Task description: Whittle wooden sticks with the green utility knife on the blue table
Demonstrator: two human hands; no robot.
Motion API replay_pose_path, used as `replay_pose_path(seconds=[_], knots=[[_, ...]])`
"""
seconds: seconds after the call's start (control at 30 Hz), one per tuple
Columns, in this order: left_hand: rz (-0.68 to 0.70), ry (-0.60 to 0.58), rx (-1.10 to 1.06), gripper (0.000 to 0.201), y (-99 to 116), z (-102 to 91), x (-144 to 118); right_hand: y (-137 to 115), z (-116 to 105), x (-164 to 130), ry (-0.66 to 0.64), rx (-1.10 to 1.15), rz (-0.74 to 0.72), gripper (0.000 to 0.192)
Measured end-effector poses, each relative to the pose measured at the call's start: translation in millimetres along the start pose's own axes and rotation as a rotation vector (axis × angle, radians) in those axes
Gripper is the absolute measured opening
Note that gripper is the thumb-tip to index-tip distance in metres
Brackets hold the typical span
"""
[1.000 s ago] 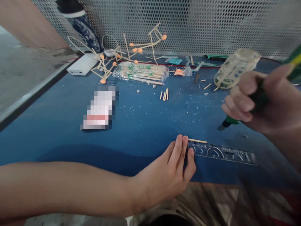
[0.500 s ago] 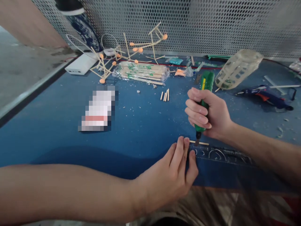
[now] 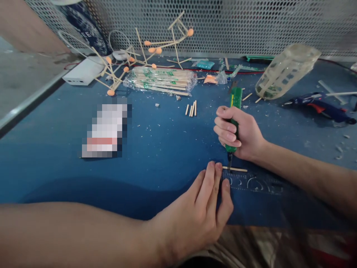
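Upper left of the frame: a white power bank [image 3: 83,70] sits at the edge of the blue table [image 3: 167,141], and just right of it a spindly model of sticks and orange beads [image 3: 122,63] reaches up along the perforated metal wall [image 3: 237,22]. Below that, left of centre, lies a blurred-out rectangular item [image 3: 104,130]. Top centre now: a clear-wrapped pack of bamboo sticks [image 3: 160,80], and a little below and right of it four short cut sticks [image 3: 191,109] lying side by side amid pale shavings.

Bottom centre, the left hand [image 3: 195,212] comes in from the lower left, fingers straight and pressed together, flat on the table; the fingertips [image 3: 216,169] pin down the left end of a thin wooden stick [image 3: 235,169] and the near end of a dark ruler [image 3: 253,184]. The stick lies flat, lower centre-right, right along the ruler's far edge.

Just above it, the right hand [image 3: 240,134] is clenched in a fist around a green utility knife [image 3: 234,111], held nearly upright, its tip down on the stick just beside the left fingertips.

On to the upper right: a clear plastic bottle [image 3: 287,70] lies tipped on its side, and at the far right edge rests a blue glue gun [image 3: 320,106].
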State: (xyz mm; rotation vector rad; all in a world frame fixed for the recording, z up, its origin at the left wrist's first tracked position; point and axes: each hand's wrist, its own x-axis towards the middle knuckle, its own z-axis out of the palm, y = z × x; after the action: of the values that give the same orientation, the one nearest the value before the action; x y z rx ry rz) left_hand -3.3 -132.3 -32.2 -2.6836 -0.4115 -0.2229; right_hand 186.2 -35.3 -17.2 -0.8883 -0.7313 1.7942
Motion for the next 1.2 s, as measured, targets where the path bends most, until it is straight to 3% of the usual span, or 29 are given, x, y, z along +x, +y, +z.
replay_pose_path(seconds=[0.53,1.2], knots=[[0.016,-0.005,-0.007,0.046,-1.0,-0.9,0.8,4.0,2.5,1.6,0.002,0.009,-0.125,0.031],[0.02,0.013,0.004,0.045,-1.0,1.0,1.1,2.0,5.9,2.2,0.021,-0.054,-0.13,0.023]])
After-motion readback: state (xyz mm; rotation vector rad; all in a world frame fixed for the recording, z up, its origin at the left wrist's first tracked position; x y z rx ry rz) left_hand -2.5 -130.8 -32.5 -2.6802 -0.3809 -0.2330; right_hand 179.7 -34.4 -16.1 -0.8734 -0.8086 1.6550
